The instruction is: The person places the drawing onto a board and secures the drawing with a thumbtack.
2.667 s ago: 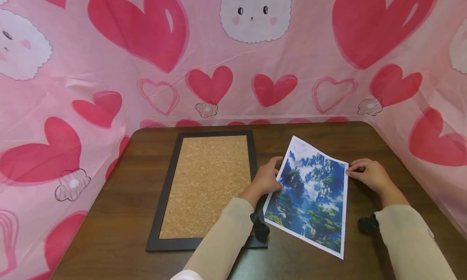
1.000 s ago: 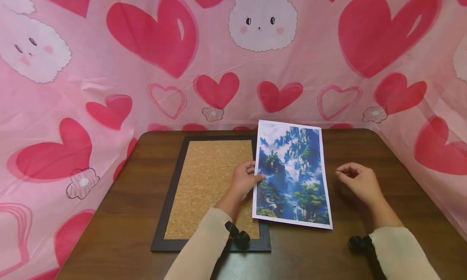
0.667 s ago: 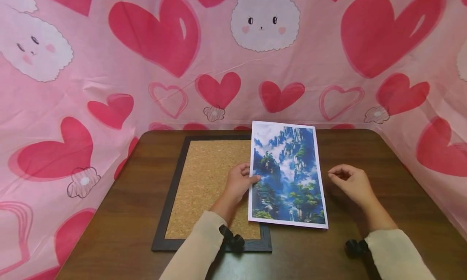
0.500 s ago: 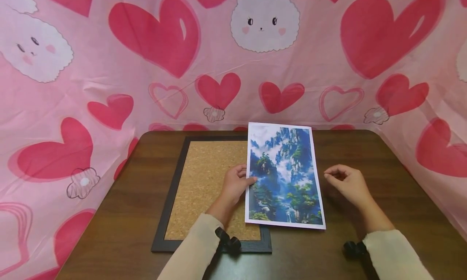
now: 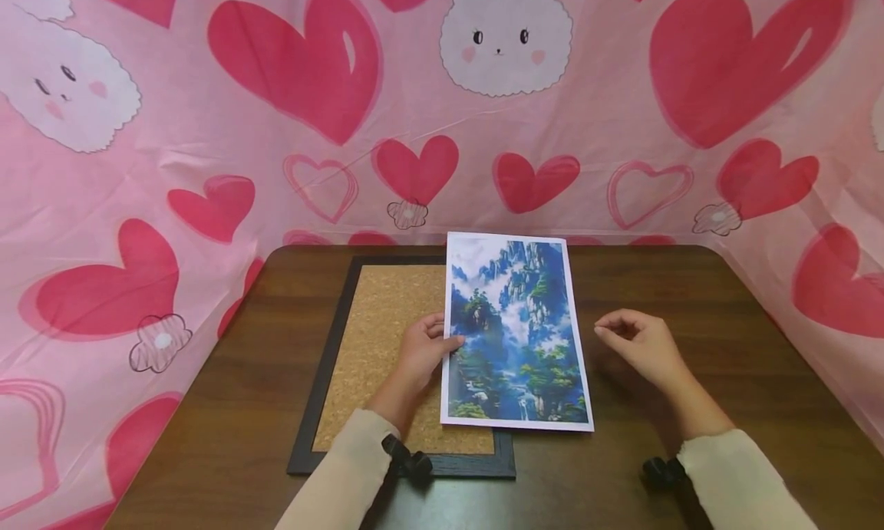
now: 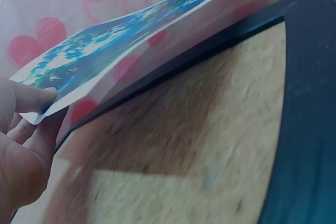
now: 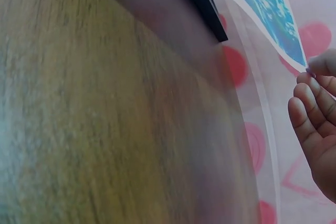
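Note:
A print of blue, misty mountains (image 5: 518,338) with a white border is lifted over the right part of a cork board (image 5: 380,346) in a black frame. My left hand (image 5: 419,351) pinches its left edge, thumb on the picture side and fingers behind, as the left wrist view also shows. Just right of the sheet, my right hand (image 5: 642,346) is apart from it, thumb and forefinger tips together. In the right wrist view a small purplish thing (image 7: 311,72) shows between those fingertips, too small to identify.
The framed board lies flat on a brown wooden table (image 5: 691,284). A pink cloth (image 5: 587,116) with hearts and rabbit faces hangs behind and at both sides. Dark wrist cameras sit below both hands.
My right hand has let go of the sheet's right edge. My left hand has carried the print leftward over the board and turned it more upright; the right hand has followed leftward.

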Tool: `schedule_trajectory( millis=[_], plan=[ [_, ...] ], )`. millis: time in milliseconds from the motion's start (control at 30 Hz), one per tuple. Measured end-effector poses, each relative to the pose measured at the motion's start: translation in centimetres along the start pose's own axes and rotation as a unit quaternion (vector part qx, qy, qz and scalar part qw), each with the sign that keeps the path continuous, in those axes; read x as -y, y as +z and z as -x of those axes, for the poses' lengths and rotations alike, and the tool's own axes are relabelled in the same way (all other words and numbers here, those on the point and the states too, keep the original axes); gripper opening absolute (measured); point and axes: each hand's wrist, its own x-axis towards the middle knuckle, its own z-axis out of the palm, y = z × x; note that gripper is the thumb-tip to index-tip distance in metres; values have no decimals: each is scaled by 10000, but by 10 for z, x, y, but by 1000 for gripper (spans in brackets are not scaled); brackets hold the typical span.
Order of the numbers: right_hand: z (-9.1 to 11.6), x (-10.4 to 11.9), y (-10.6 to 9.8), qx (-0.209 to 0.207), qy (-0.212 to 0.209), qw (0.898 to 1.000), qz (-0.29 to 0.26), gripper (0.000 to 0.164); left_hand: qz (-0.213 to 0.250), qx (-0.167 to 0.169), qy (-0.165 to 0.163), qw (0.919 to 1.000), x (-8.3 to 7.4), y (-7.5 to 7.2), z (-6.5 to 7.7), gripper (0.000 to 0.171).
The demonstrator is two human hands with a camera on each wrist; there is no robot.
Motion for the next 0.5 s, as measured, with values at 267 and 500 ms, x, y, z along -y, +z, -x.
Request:
schedule_trajectory(
  millis=[267,500],
  plan=[
    [-5,6,2,268,120,9995,109,12,-109,-219,-152,9996,-5,-17,-2,39],
    [-10,12,2,464,183,9987,93,19,-130,-326,-249,9991,-7,-36,-3,40]
  ],
)
